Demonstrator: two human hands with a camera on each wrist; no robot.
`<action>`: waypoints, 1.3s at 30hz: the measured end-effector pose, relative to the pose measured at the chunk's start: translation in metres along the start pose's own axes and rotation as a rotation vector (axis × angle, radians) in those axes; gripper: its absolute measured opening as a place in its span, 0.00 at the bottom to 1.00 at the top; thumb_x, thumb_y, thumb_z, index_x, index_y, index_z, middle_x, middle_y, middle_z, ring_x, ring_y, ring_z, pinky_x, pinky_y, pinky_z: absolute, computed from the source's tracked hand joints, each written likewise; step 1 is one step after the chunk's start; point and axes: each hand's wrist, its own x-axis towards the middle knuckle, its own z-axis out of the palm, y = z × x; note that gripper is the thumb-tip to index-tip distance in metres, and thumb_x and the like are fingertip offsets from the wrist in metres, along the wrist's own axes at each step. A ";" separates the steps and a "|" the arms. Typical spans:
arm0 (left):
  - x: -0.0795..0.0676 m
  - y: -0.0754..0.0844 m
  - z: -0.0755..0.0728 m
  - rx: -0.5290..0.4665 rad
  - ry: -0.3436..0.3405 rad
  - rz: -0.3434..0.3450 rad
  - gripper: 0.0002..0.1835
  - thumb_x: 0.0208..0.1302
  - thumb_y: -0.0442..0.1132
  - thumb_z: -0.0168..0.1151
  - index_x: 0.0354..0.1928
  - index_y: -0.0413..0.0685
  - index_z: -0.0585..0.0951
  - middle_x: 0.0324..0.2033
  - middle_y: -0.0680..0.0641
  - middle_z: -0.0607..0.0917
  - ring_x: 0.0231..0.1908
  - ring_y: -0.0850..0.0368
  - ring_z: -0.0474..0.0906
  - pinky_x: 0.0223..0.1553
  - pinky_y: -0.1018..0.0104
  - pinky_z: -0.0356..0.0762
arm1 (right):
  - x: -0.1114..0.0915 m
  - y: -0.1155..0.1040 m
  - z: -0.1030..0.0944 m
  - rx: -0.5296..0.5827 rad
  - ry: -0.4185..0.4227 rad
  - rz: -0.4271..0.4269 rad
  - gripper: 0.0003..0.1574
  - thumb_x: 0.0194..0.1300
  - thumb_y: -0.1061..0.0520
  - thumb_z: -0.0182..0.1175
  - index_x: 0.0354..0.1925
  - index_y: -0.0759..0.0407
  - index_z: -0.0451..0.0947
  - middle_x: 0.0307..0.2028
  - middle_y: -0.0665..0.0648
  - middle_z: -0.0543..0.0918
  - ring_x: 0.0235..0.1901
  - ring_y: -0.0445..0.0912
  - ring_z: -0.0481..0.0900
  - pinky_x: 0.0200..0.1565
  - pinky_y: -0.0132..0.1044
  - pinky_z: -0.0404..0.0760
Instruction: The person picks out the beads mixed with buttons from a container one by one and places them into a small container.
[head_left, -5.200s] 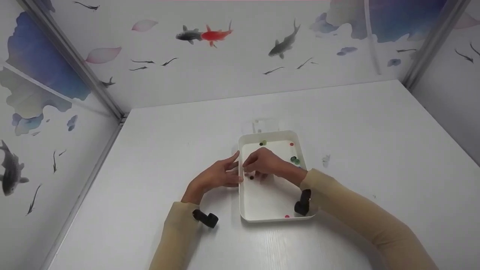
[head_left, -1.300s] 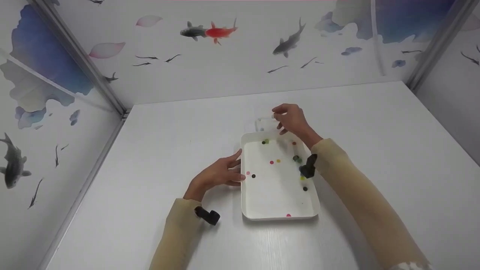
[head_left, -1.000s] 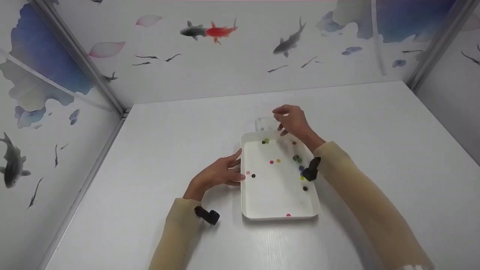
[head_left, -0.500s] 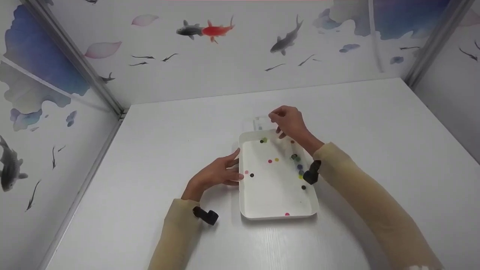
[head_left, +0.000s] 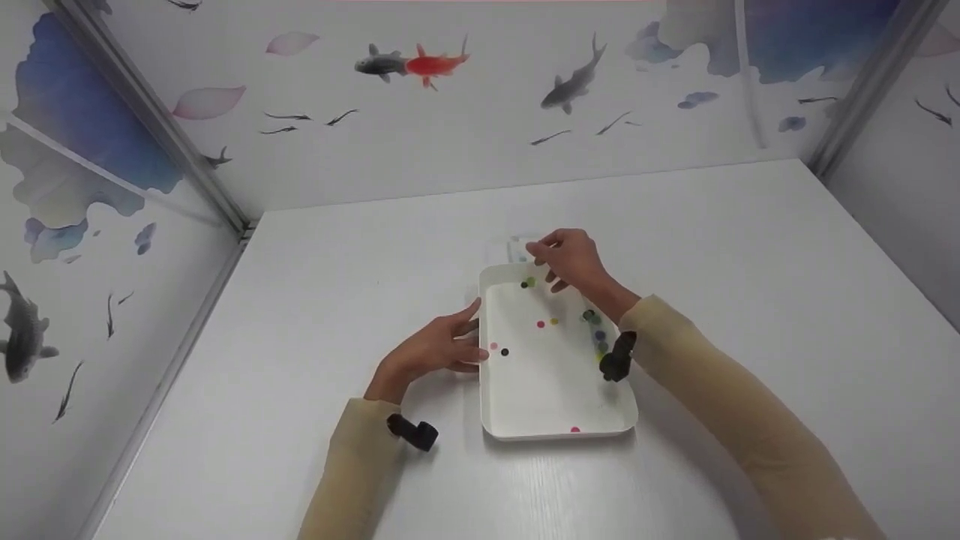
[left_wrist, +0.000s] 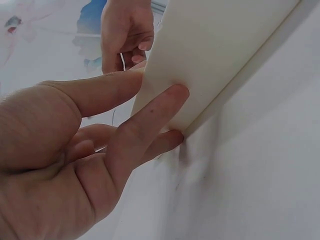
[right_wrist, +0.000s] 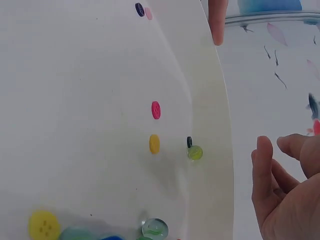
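A white tray [head_left: 555, 397] holds small buttons and glass marbles. My left hand [head_left: 427, 351] rests against its left wall; in the left wrist view the straight fingers [left_wrist: 150, 117] touch the outer side, with the thumb at the rim. My right hand [head_left: 574, 262] hovers over the far end, thumb and forefinger slightly apart with nothing visible between them. In the right wrist view lie a pink-red button [right_wrist: 156, 110], a yellow button [right_wrist: 154, 144], a dark button [right_wrist: 189, 142] beside a yellow-green marble [right_wrist: 195, 152], and a clear marble [right_wrist: 155, 228] with green inside.
Behind the tray stands a clear box [head_left: 516, 250], partly hidden by my right hand. Along the tray's right side several green, blue and yellow pieces [head_left: 599, 336] lie near the right wrist camera [head_left: 617, 358]. A red button [head_left: 575, 430] lies at the near end.
My right hand left the tray's left side, reached out over the clear box, and has now drawn back and slightly left above the tray's far edge. The left hand has stayed put.
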 end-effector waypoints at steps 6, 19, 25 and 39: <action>0.001 -0.001 0.000 -0.046 -0.018 0.016 0.52 0.61 0.31 0.71 0.79 0.53 0.49 0.74 0.42 0.60 0.62 0.49 0.73 0.50 0.58 0.82 | -0.003 0.005 0.007 -0.013 -0.016 0.048 0.23 0.73 0.47 0.59 0.51 0.66 0.78 0.44 0.66 0.85 0.34 0.58 0.83 0.27 0.37 0.86; -0.001 -0.003 -0.002 -0.064 -0.029 0.028 0.52 0.61 0.29 0.70 0.79 0.53 0.48 0.74 0.43 0.60 0.57 0.50 0.78 0.50 0.58 0.82 | -0.003 0.011 0.014 -0.095 -0.023 0.103 0.23 0.69 0.47 0.64 0.50 0.65 0.81 0.42 0.61 0.85 0.31 0.49 0.82 0.28 0.37 0.86; -0.001 -0.002 -0.002 -0.066 -0.031 0.034 0.52 0.61 0.28 0.70 0.79 0.53 0.49 0.74 0.42 0.61 0.57 0.51 0.78 0.50 0.58 0.82 | -0.005 0.013 0.016 -0.133 -0.011 0.123 0.22 0.68 0.47 0.64 0.49 0.64 0.83 0.41 0.61 0.85 0.31 0.49 0.83 0.27 0.36 0.86; 0.000 -0.002 0.000 -0.094 -0.034 0.042 0.51 0.61 0.27 0.69 0.79 0.52 0.49 0.75 0.41 0.58 0.64 0.48 0.71 0.50 0.56 0.82 | -0.003 0.021 0.018 -0.180 0.010 0.153 0.20 0.66 0.46 0.66 0.43 0.61 0.85 0.32 0.56 0.87 0.25 0.46 0.84 0.20 0.31 0.82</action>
